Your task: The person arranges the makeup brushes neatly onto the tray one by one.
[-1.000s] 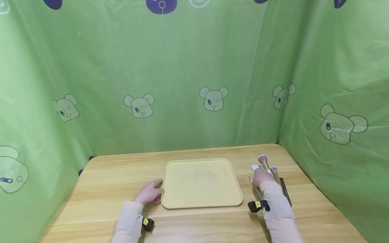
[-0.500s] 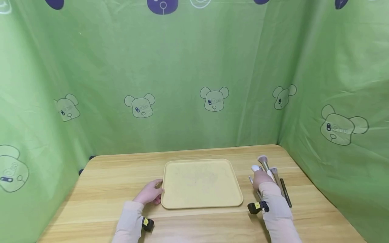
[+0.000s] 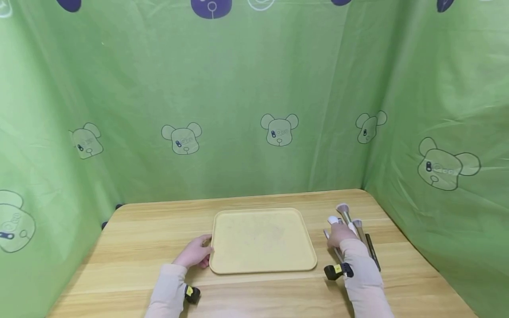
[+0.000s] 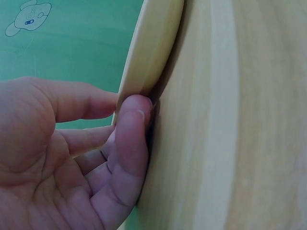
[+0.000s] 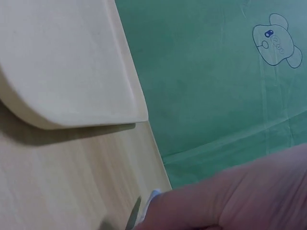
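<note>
In the head view a pale yellow tray (image 3: 262,240) lies on the wooden table. At its left edge, my left hand (image 3: 195,251) holds the rim. The left wrist view shows the thumb on the tray's upper side, with the other fingers (image 4: 132,139) curled against its underside. My right hand (image 3: 342,234) is down among several makeup brushes to the right of the tray. A white-headed brush (image 3: 332,219) pokes out past its knuckles. Its fingertips are hidden, so I cannot tell whether they pinch a brush.
Two brown-haired makeup brushes, one larger (image 3: 343,207) and one smaller (image 3: 357,222), lie right of the hand. Farther right is a dark slim stick (image 3: 372,251). A thin silver-grey handle (image 3: 327,234) shows on the left. Green curtains (image 3: 238,172) enclose the table's back and sides.
My right hand has shifted slightly left and toward me over the brushes, uncovering more of a white piece beside it. The left hand and tray stay in place.
</note>
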{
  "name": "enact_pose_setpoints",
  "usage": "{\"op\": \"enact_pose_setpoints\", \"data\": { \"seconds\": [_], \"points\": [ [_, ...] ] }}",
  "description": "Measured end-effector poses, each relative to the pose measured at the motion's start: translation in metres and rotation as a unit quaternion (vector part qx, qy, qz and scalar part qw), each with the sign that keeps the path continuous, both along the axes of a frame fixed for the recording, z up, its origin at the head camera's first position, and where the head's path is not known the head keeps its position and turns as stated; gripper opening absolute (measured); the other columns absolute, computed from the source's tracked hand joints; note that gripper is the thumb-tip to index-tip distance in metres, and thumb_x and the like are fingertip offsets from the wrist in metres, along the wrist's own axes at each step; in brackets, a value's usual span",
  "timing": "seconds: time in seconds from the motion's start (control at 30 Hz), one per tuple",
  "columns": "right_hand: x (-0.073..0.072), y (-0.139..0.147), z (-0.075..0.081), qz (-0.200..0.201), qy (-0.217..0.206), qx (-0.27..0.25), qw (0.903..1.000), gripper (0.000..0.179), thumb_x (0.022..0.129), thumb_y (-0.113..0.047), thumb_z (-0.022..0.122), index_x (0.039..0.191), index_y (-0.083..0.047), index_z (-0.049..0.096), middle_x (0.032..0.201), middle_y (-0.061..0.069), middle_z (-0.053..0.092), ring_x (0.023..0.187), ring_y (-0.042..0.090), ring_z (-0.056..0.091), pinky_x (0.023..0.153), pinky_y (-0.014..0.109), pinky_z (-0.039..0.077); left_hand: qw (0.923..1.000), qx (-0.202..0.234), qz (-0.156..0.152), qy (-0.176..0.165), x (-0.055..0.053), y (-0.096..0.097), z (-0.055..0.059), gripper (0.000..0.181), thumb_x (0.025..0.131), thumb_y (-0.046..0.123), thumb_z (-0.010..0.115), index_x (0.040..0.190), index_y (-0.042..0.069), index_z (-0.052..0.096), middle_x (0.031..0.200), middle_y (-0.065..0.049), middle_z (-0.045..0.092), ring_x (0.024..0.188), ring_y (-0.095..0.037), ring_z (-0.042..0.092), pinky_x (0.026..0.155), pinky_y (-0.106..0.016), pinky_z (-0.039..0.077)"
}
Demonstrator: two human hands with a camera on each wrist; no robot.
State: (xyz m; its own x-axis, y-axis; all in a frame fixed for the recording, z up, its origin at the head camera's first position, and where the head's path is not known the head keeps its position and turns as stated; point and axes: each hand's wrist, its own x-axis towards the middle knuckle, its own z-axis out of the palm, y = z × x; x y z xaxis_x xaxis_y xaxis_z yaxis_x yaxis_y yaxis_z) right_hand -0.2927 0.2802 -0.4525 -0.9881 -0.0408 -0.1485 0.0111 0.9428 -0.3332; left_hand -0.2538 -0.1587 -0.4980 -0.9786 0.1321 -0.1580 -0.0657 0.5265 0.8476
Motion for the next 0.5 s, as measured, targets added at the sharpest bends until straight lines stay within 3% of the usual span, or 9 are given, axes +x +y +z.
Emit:
{"op": "enact_pose_setpoints", "data": {
  "seconds": [0.23,0.5],
  "points": [
    [-0.004,0.004,0.002,-0.024,0.020,-0.043,0.9986,0.011,0.072,-0.006,0.066,0.070,0.000,0.057,0.058,0.008,0.059,0.046,0.015,0.053,0.042,0.023,0.045,1.0000,-0.006,-0.002,0.005,0.000,0.000,-0.001,0.055,0.092,0.005,0.055,0.144,-0.006,0.039,0.058,-0.007,0.057,0.046,-0.012,0.052,0.046,-0.028,0.054],
    [-0.004,0.004,0.014,-0.046,0.075,-0.052,0.9948,0.020,0.077,-0.017,0.064,0.067,-0.006,0.051,0.060,0.005,0.054,0.055,0.020,0.051,0.049,0.029,0.039,1.0000,-0.007,0.003,0.003,0.002,0.002,0.002,0.055,0.092,0.004,0.054,0.144,-0.006,0.040,0.057,-0.006,0.056,0.046,-0.011,0.051,0.045,-0.027,0.053]
  ]
}}
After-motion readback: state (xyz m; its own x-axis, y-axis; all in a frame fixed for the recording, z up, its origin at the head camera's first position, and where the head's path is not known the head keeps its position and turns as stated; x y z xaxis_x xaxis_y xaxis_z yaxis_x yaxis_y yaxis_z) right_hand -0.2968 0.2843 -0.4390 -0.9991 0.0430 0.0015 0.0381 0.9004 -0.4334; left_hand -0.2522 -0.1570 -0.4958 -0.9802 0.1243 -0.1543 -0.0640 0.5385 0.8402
